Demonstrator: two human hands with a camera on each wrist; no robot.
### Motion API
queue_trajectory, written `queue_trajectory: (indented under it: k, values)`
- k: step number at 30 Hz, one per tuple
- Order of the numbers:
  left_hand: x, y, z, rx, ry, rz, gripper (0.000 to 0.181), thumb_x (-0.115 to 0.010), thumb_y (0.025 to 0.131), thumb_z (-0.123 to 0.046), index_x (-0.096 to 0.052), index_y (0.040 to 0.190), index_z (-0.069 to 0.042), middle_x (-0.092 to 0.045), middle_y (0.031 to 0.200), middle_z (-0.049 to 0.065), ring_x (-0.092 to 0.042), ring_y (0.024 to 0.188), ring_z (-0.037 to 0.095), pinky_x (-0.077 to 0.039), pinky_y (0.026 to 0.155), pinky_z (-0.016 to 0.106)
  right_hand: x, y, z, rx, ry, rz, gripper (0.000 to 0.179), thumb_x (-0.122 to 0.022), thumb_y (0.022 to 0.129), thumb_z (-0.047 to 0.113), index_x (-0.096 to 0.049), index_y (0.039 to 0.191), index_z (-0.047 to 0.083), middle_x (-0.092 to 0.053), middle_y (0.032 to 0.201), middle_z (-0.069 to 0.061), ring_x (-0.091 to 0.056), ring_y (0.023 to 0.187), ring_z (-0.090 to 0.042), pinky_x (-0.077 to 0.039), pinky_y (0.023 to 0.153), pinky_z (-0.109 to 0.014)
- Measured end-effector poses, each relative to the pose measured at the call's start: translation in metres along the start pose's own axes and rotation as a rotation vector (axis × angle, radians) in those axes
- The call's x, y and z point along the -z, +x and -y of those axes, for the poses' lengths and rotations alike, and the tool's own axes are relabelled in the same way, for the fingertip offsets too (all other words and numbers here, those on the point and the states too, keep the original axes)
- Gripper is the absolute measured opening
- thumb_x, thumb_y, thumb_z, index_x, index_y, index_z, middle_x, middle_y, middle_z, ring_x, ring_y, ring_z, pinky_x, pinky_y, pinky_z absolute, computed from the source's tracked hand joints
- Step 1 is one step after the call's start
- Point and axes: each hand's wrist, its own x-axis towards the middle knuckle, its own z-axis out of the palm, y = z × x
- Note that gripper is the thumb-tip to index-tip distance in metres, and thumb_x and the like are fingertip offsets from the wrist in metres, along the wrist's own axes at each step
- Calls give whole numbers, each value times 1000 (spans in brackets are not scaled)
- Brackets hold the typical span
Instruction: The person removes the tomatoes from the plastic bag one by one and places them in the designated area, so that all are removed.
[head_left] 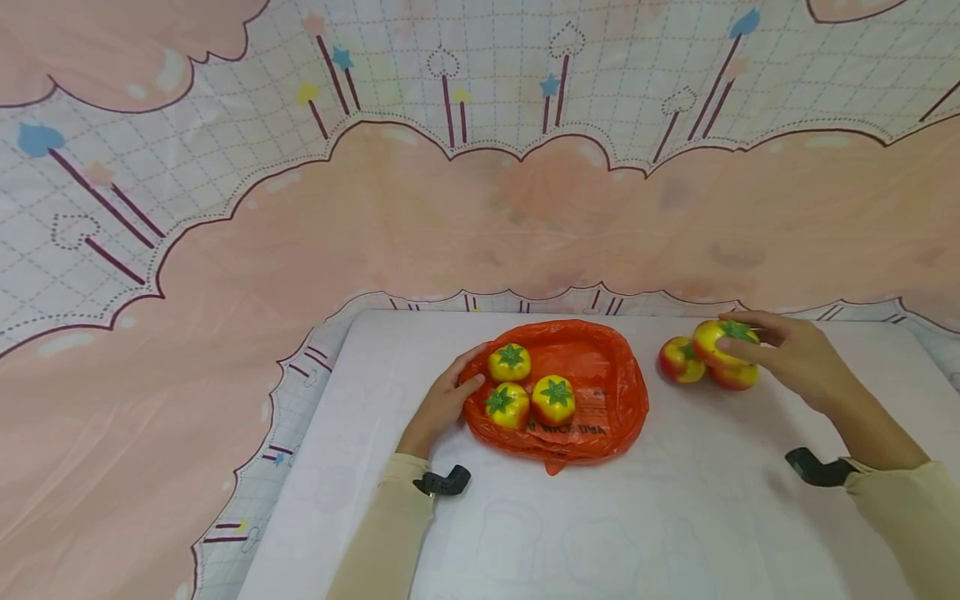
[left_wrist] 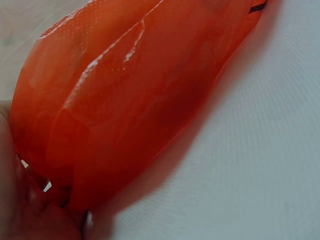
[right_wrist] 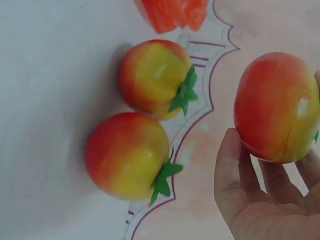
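Note:
A red plastic bag (head_left: 592,367) lies with its mouth spread wide and its rim rolled into a ring. Three red-and-yellow toy tomatoes with green star-shaped tops, one of them a front tomato (head_left: 553,401), sit in its left half. My left hand (head_left: 448,396) holds the bag's left rim, thumb over the edge; in the left wrist view the bag's outer wall (left_wrist: 135,105) hides most fingers. To the right, my right hand (head_left: 787,350) grips another toy tomato (right_wrist: 275,107) between thumb and fingers. It is raised above two tomatoes (right_wrist: 127,155) resting side by side.
A white table (head_left: 570,533) bears everything. Behind it rises a patterned cloth (head_left: 465,225) in pink and white, which also hangs along the table's left side. Dark wrist-worn devices (head_left: 817,468) stick out from both sleeves.

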Motion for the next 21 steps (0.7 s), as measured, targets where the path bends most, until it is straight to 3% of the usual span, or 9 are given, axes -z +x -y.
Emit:
queue_trajectory:
  k: [21]
  values:
    - [0,0,1,-20,0,8,48,-57,104,-28,-47,147,-49,-39,162,-11,-29,155,24,-26,125,56,16,-10,-32,-57,10,-86,81,-58,98,59,-35,158,10,-33,158,-33,-33,137,-58,-36,100,-80]
